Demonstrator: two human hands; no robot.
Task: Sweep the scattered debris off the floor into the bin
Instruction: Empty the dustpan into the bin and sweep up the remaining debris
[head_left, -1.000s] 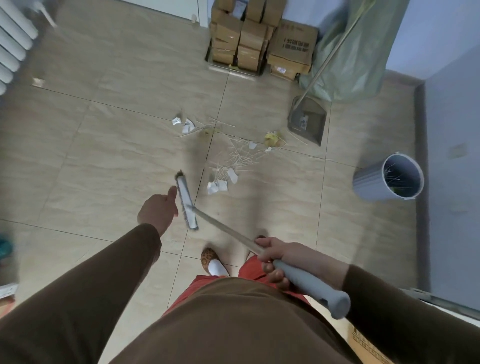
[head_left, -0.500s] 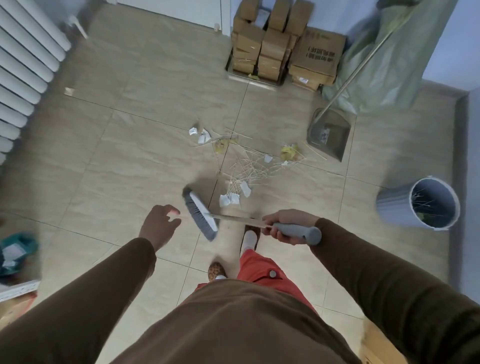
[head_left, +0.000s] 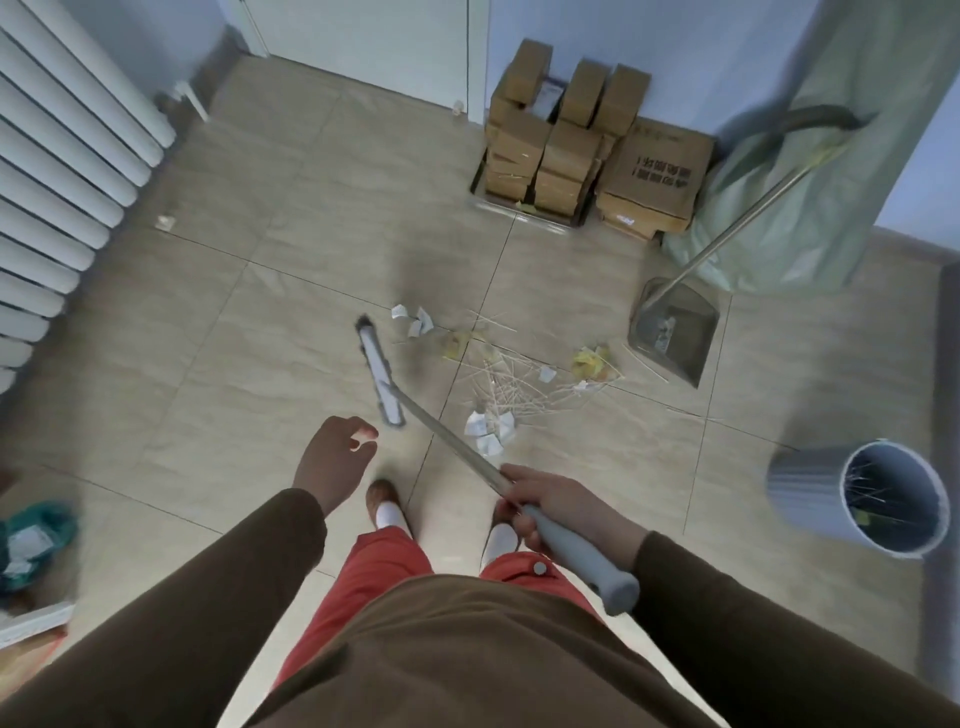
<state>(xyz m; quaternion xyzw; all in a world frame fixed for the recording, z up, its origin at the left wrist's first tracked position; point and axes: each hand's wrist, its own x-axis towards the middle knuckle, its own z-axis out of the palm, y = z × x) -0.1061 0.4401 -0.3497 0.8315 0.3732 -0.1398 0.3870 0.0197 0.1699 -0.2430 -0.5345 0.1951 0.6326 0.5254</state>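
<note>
My right hand (head_left: 558, 506) grips the grey handle of a broom (head_left: 382, 372). The broom head lies on the tiled floor just left of the debris (head_left: 511, 387), a scatter of thin sticks, white paper scraps and yellow bits. My left hand (head_left: 335, 457) hangs free beside the broom head, fingers loosely curled, holding nothing. A grey dustpan (head_left: 672, 332) with a long metal handle stands to the right of the debris. The round grey bin (head_left: 862, 501) stands at the right, with some sticks inside.
Stacked cardboard boxes (head_left: 587, 150) sit against the far wall beside a large green bag (head_left: 810, 197). A white radiator (head_left: 57, 171) lines the left wall. A teal bag (head_left: 31, 540) with papers lies at the lower left. My feet stand just behind the debris.
The broom head has swung forward and left, from near my feet out to the left edge of the debris. My right hand dropped lower on the handle. The view tilted up.
</note>
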